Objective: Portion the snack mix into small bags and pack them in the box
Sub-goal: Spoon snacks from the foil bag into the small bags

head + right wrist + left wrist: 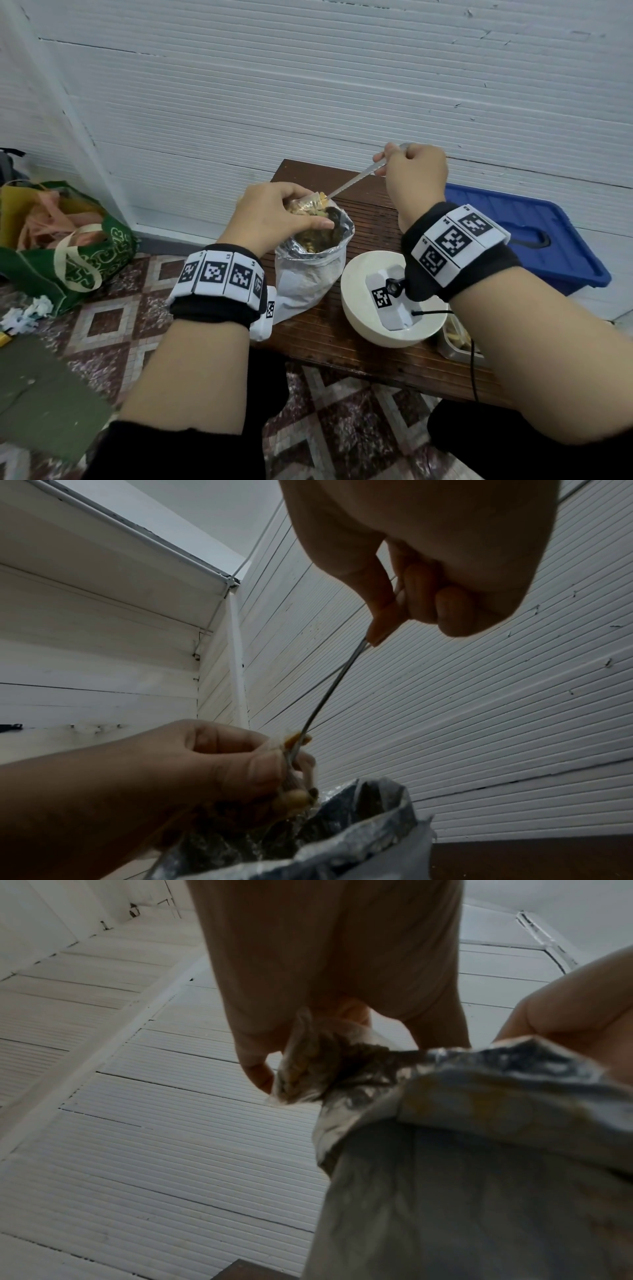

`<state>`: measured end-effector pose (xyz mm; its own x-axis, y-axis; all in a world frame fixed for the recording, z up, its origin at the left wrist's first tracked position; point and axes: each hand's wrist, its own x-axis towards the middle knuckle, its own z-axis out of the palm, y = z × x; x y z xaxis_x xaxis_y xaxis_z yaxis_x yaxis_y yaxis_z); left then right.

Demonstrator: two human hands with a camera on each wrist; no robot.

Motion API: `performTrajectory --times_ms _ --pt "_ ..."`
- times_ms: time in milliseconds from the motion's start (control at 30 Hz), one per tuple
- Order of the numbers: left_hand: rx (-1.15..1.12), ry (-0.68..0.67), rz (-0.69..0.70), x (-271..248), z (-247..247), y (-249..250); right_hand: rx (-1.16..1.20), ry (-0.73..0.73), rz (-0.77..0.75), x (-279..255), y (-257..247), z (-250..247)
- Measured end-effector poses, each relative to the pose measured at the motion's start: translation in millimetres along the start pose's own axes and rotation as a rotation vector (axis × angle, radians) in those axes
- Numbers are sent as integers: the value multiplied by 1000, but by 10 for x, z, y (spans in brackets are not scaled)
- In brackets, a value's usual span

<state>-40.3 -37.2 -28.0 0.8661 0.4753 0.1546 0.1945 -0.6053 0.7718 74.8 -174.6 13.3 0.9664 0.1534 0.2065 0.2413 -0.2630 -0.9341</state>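
Observation:
A big foil snack-mix bag (310,270) stands open on the wooden table (342,342), with dark and yellow mix inside. Above its mouth my left hand (274,216) pinches a small clear bag (306,205) partly filled with mix; the small clear bag (308,1058) hangs from my fingers (257,1066) in the left wrist view. My right hand (411,171) grips the handle of a metal spoon (356,180), whose bowl end dips into the small bag's mouth. In the right wrist view the spoon (329,691) runs down from my right hand (411,601) to the small bag (294,753).
A white bowl (356,308) sits right of the foil bag, under my right wrist. A metal tray (455,342) with yellow pieces lies at the table's right edge. A blue plastic box lid (534,233) is at the right. A green tote bag (75,246) stands on the floor.

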Motion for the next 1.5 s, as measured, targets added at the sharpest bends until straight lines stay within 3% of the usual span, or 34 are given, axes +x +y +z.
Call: performTrajectory --times_ms 300,500,867,967,1267,1500 --pt "-50 16 4 19 -55 -72 79 31 -268 -59 -100 -72" --pt "-154 45 -26 11 -60 -81 103 51 -361 -66 -158 -150" --pt "-284 104 -31 -25 -118 -76 34 235 -223 -32 103 -268" --pt "-315 101 -19 -32 -141 -58 -30 189 -194 -120 231 -223" --pt "-443 142 67 -72 -114 109 -264 -126 -232 -496 599 100" --pt "-536 92 150 -92 52 273 -169 -191 -134 -496 551 -49"
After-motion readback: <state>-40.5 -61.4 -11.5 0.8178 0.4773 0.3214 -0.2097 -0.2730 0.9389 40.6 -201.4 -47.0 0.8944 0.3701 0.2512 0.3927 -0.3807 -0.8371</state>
